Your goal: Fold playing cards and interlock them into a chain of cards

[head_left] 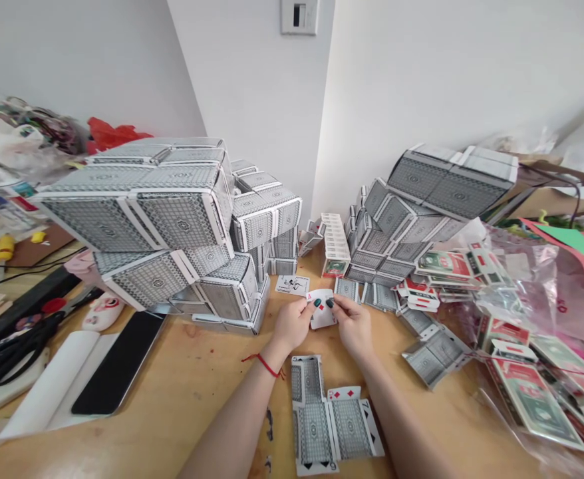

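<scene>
My left hand (292, 324) and my right hand (352, 324) meet over the middle of the wooden table (192, 392). Both pinch one folded playing card (320, 307), an ace with red marks, held face up between the fingertips. Just in front of my wrists lies a flat piece of joined folded cards (329, 422), backs up. A single face-up card (292, 285) lies beyond my hands. A red string circles my left wrist.
A big block built of folded cards (162, 219) stands at the left, another pile (422, 199) at the right. Card boxes and plastic bags (531, 372) crowd the right edge. A dark tablet (117, 362), scissors (12, 349) and clutter lie at the left.
</scene>
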A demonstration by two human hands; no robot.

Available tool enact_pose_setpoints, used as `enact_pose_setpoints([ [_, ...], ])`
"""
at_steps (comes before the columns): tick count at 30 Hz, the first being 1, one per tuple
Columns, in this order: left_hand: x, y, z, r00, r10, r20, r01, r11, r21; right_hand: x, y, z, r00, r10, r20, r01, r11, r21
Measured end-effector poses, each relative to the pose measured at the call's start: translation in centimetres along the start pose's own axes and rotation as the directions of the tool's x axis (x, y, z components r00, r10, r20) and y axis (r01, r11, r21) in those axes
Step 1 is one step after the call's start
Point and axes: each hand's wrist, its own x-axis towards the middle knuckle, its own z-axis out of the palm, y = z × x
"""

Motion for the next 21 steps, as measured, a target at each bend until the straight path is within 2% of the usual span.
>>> enact_pose_setpoints([
  [6, -0.2, 0.2, 0.5, 1.0, 0.009, 0.003, -0.009, 0.999, 0.036, -0.1, -0.4, 0.0, 0.993, 0.107, 0.042, -0.112, 0.985, 0.135],
  [12, 0.1, 0.1, 0.9, 1.0, -0.013, 0.025, 0.012, 0.999, 0.039, -0.1, -0.4, 0.1, 0.997, 0.069, 0.022, -0.07, 0.995, 0.069],
  [15, 0.0, 0.3, 0.9, 1.0, -0.013, 0.0, 0.013, 0.999, 0.046, -0.1, -0.3, 0.3, 0.997, 0.061, 0.042, -0.066, 0.99, 0.122],
  [21, -0.4, 1.3, 0.6, 0.997, -0.051, -0.049, 0.045, 0.993, -0.106, -0.2, -0.6, 0.6, 0.995, 0.075, 0.072, -0.091, 0.962, 0.257],
])
